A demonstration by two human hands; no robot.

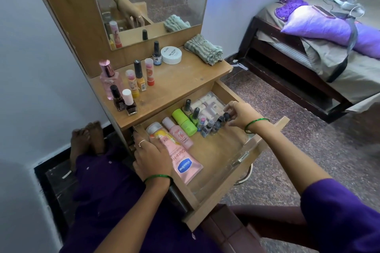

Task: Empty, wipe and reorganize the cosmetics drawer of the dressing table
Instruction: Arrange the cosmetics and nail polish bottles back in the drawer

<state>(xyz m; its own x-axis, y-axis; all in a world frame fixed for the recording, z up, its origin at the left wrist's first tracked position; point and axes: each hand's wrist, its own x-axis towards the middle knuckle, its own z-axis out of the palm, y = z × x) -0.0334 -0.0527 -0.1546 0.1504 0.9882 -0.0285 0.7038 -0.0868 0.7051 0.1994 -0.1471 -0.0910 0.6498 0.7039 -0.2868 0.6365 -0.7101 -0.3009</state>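
I sit facing a wooden dressing table with its open wooden drawer [224, 172] pulled out toward me. My two hands are well apart, one at each side of the drawer. My right hand [241, 116] is at the far right, its fingertips pinching the black cap of a small dark nail polish bottle [225, 116] that stands upright in a cluster of similar little bottles. My left hand [153, 155] lies at the near left, fingers curled over the top end of a pink Vaseline lotion tube [181, 162]. The tube lies flat, its long axis running from far left toward me and to the right. Between my hands lie a smaller pink bottle [177, 133] and a lime green bottle [184, 122]. More bottles stand on the tabletop [181, 84] above, beside a folded striped cloth [203, 49]. I judge the right hand is nearer the small bottles, so it lifts them up and back-left toward the tabletop.
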